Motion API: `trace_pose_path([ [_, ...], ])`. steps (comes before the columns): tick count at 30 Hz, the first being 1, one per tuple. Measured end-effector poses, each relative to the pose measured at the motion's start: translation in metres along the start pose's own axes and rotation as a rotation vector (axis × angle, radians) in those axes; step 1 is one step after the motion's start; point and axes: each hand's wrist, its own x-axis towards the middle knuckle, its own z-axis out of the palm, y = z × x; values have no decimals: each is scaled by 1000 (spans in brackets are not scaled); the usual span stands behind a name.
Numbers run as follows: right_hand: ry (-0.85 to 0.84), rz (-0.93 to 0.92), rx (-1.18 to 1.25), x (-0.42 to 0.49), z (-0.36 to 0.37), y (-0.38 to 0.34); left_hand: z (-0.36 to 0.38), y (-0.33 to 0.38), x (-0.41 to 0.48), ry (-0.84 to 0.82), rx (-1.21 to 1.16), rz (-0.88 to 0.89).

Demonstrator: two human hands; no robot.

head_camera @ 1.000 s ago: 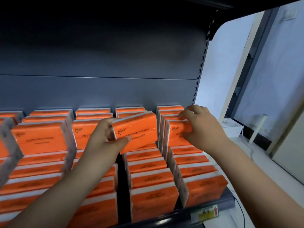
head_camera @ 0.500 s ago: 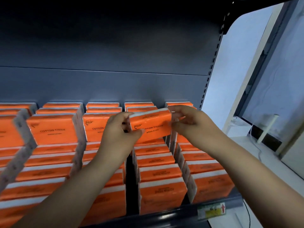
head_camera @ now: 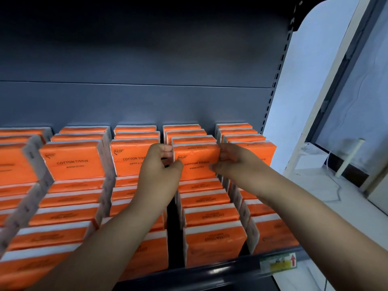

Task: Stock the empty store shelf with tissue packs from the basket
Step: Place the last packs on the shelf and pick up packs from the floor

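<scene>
An orange tissue pack point(head_camera: 196, 159) printed COTTON TISSUE stands upright on the second layer of the fourth row from the left. My left hand point(head_camera: 159, 166) grips its left edge with thumb in front. My right hand point(head_camera: 233, 160) holds its right edge. Rows of orange tissue packs point(head_camera: 71, 160) fill the dark grey shelf point(head_camera: 210, 271), lying flat below with a few upright ones on top. Another upright pack point(head_camera: 262, 150) stands behind my right hand. The basket is out of view.
The shelf's grey back panel point(head_camera: 136, 101) rises behind the rows. A slotted upright post point(head_camera: 275, 80) marks the shelf's right end. A yellow price tag point(head_camera: 278, 263) sits on the front rail. To the right is a white ledge point(head_camera: 327, 185) with a cable.
My left hand carried the pack right and back onto the fourth row. My right hand left the far-right pack and took hold of this pack's right edge.
</scene>
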Motion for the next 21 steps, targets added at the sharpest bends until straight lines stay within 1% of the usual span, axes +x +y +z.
trace_pose_path([
  [5,-9,17,-12,0,1,-2,-2,1,-1,-42,-25,-10],
  [8,28,2,-106,-2,3,-5,-2,2,-4,-57,2,29],
  [10,89,5,-223,-3,4,-11,-4,8,-9,-63,73,104],
  [12,159,25,-335,-7,3,-20,-5,14,-15,-45,181,222],
  [14,207,66,-378,-15,-1,-33,-3,23,-24,-20,308,344],
  [16,234,106,-402,-26,-7,-48,0,34,-37,-3,404,387],
  [18,248,99,-463,-39,-14,-64,4,47,-50,-39,456,388],
  [21,300,18,-528,-64,-26,-73,11,59,-66,-171,510,452],
])
